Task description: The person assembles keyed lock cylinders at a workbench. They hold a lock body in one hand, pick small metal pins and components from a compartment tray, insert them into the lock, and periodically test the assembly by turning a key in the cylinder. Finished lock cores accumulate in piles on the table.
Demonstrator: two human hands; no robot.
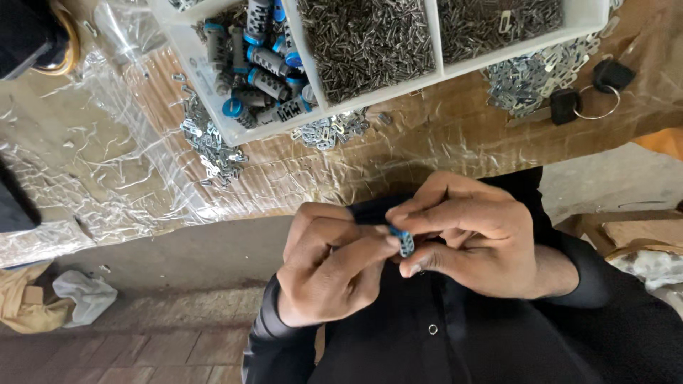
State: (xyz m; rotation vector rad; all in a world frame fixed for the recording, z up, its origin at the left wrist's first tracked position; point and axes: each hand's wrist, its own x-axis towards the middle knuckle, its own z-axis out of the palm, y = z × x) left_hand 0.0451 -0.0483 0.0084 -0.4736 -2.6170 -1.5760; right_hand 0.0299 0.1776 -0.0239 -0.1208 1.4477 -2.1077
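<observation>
Both hands meet at a small blue-capped metal part [405, 242], left hand [331, 274] and right hand [473, 242] fingers pinching it together.

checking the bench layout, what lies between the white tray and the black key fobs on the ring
A loose heap of small flat metal plates lies on the bench between the white tray and the black key fobs, in the head view.

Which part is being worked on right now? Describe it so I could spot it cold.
Start at the white compartment tray on the plastic-wrapped bench, then drop to both hands near the person's chest. Pinched between left hand and right hand is a small grey cylinder with a blue end, the only one outside the tray.
</observation>
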